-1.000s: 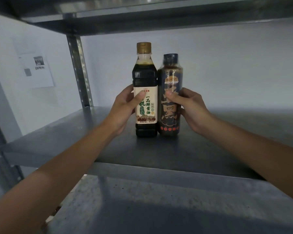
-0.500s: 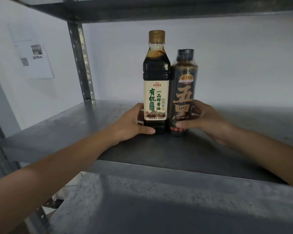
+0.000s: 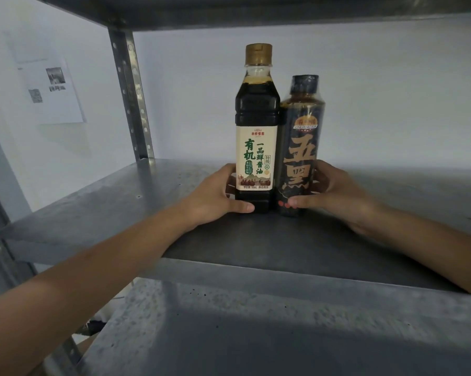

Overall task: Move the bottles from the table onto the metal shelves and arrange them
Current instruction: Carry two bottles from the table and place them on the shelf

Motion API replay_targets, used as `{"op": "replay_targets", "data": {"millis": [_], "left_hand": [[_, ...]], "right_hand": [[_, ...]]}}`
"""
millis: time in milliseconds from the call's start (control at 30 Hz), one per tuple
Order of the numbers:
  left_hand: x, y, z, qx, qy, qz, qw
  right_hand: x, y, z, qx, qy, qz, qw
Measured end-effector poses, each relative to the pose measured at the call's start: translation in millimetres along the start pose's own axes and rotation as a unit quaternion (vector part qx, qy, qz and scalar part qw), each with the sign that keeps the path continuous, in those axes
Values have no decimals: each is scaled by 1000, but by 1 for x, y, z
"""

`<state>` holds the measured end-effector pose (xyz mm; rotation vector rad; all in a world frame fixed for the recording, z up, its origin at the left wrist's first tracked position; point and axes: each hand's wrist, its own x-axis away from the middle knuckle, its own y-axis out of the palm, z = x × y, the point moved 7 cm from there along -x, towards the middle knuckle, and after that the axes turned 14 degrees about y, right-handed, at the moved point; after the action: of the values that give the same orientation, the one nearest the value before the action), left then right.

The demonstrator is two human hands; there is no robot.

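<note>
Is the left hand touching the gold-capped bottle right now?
Touching. The head view shows the left hand wrapped round the base of the gold-capped bottle, thumb lying across its front.

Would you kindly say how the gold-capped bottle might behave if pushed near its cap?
Likely heavy for its size: the gold-capped bottle looks full to the neck. Tall on a narrow base, it could tip; the left hand grips it low, probably steadier.

Matt metal shelf (image 3: 120, 213), glossy plastic bottles (image 3: 257, 109)
</note>
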<state>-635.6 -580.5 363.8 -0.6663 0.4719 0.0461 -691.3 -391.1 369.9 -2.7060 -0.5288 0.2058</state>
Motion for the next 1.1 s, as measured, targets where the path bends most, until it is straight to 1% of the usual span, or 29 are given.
{"op": "replay_targets", "data": {"millis": [100, 167, 200, 267, 300, 333, 367, 433, 467, 500, 533, 567, 600, 633, 667, 700, 767, 833, 933, 967, 1033, 1100], "left_hand": [[4, 2, 3, -47, -14, -24, 999], [12, 4, 6, -127, -35, -49, 990], [19, 2, 8, -189, -51, -55, 979], [38, -3, 14, -320, -86, -54, 942], [50, -5, 19, -362, -94, -49, 926], [61, -6, 24, -377, -91, -40, 921], [72, -4, 29, -369, -79, -26, 926], [94, 11, 46, -330, -28, 17, 943], [104, 24, 57, -332, 7, 45, 942], [112, 41, 68, -356, 38, 63, 931], [119, 60, 81, -392, 68, 76, 914], [127, 81, 96, -424, 93, 84, 897], [135, 103, 110, -439, 120, 87, 886], [143, 127, 124, -440, 150, 87, 881], [153, 150, 137, -429, 181, 84, 881], [163, 174, 148, -414, 211, 72, 883], [186, 226, 162, -384, 246, 16, 890], [211, 281, 163, -359, 248, -71, 897], [254, 360, 164, -321, 274, -189, 887], [270, 383, 167, -305, 287, -226, 879], [301, 426, 176, -276, 329, -292, 854], [332, 463, 191, -248, 383, -362, 813]], "right_hand": [[1, 1, 3, 30, -6, 2, 1000], [5, 2, 3, 83, -7, 12, 996], [8, 3, 3, 135, -7, 15, 991], [18, 4, 7, 276, -12, 22, 961], [26, 3, 9, 340, -15, 26, 940], [36, 0, 11, 381, -18, 29, 924], [48, -3, 13, 403, -21, 29, 915], [74, -15, 16, 413, -29, 37, 910], [90, -21, 18, 412, -30, 51, 909], [108, -28, 21, 409, -30, 74, 909], [126, -36, 27, 408, -42, 114, 905], [150, -43, 32, 421, -63, 169, 889], [175, -48, 38, 443, -85, 222, 864], [200, -51, 47, 467, -105, 263, 838], [224, -53, 60, 485, -109, 282, 821], [247, -56, 77, 494, -98, 286, 816], [292, -64, 116, 491, -39, 297, 818], [340, -71, 161, 496, 61, 307, 810], [423, -74, 230, 467, 207, 321, 798], [453, -72, 253, 455, 250, 327, 790], [512, -66, 294, 438, 343, 340, 758], [571, -60, 326, 407, 438, 363, 714]]}}
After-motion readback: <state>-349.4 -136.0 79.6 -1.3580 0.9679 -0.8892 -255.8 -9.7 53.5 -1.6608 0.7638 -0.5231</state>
